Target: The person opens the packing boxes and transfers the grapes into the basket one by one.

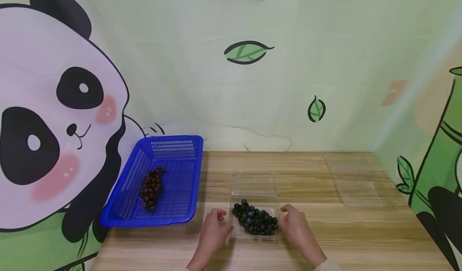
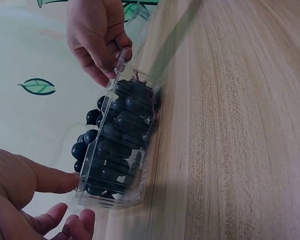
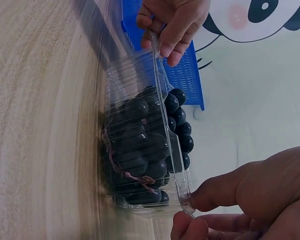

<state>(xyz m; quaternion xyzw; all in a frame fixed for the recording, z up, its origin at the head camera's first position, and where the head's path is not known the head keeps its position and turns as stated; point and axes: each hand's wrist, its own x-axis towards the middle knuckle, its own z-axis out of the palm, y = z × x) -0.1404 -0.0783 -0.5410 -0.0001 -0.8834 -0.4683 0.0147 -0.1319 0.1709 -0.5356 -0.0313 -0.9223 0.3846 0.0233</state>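
A clear plastic clamshell box (image 1: 236, 233) sits on the table with its lid (image 1: 252, 183) folded back, away from me. Dark blue-black grapes (image 1: 254, 219) fill much of it and rise above the rim. My left hand (image 1: 213, 231) pinches the left end of the rim between thumb and fingers. At the opposite end, my right hand (image 1: 298, 229) pinches the rim in the same way. Through the box wall in the right wrist view, a reddish-brown stem (image 3: 135, 177) shows among the grapes (image 3: 140, 145).
To the left stands a blue plastic basket (image 1: 180, 183) holding a bunch of reddish-brown grapes (image 1: 151, 189). Another clear plastic container (image 1: 357, 183) lies at the back right of the wooden table (image 1: 306, 178). A panda-printed cloth (image 1: 180, 82) hangs behind the table.
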